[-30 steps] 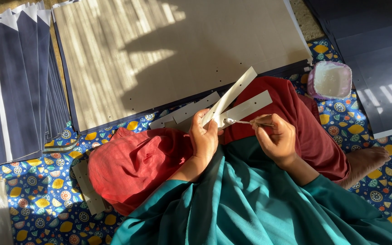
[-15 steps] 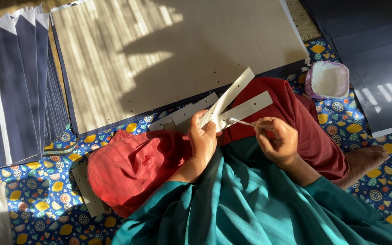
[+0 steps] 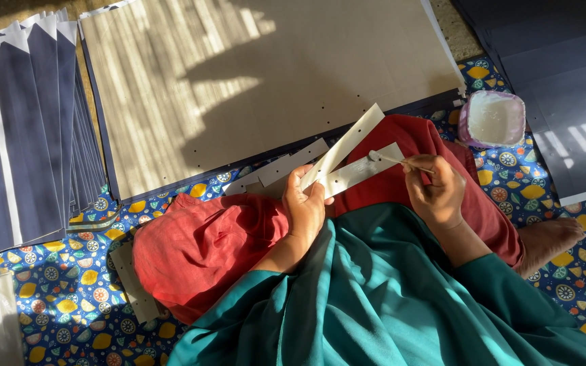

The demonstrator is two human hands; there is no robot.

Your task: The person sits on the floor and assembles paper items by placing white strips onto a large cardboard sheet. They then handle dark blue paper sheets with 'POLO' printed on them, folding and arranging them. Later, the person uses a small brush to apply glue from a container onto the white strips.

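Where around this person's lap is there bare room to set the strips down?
The large tan cardboard sheet ahead lies bare. A patch of patterned blue floor cloth shows between the fanned navy folded sheets and the red-clad knee. It is crowded from the left hand and its pale card strips to the right hand and round white-filled tub.

Red trousers [image 3: 205, 251], teal tunic [image 3: 388, 305] — blue fruit-patterned mat [image 3: 69, 298].
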